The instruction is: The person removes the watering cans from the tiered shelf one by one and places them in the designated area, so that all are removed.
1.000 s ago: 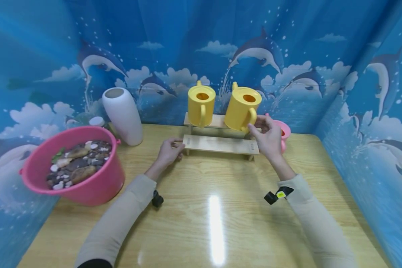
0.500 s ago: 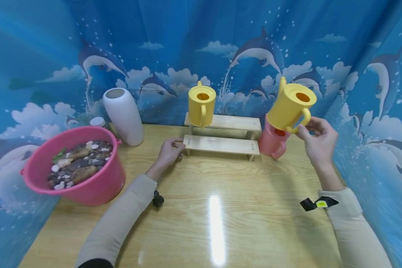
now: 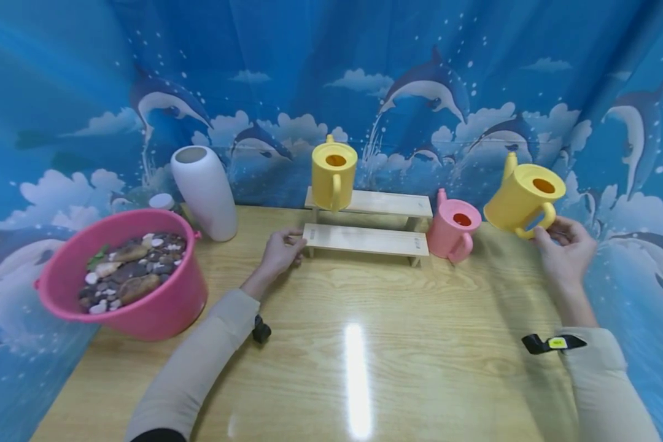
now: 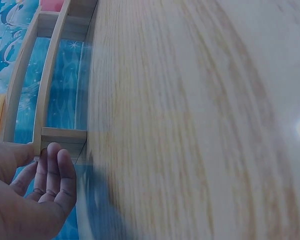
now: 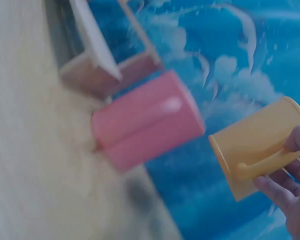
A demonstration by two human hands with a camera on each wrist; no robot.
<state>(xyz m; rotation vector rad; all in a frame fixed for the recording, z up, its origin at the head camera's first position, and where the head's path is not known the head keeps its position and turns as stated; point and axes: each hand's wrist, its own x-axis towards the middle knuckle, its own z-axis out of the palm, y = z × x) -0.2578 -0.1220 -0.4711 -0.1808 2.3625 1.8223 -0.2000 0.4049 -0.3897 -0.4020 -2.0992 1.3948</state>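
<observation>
My right hand [image 3: 569, 252] grips a yellow watering can [image 3: 522, 199] by its handle, off to the right of a pink watering can [image 3: 455, 227]. In the right wrist view the held yellow can [image 5: 260, 140] hangs in front of the curtain, above the level of the table. My left hand [image 3: 280, 253] pinches the left end of a two-step wooden shelf [image 3: 364, 239]; in the left wrist view the thumb and fingers [image 4: 52, 172] meet at the lower board's end. A second yellow watering can [image 3: 333, 178] stands on the upper step, toward its left end.
A pink bucket [image 3: 168, 294] of stones stands at the left of the wooden table [image 3: 420, 362]. Behind it are a white vase [image 3: 207, 196] and a white-capped container [image 3: 162, 201]. A dolphin-print curtain [image 3: 309, 61] encloses the back and sides.
My right hand has carried the yellow watering can off the upper step, over the pink one and on to the right. My left hand stays at the shelf's left end.
</observation>
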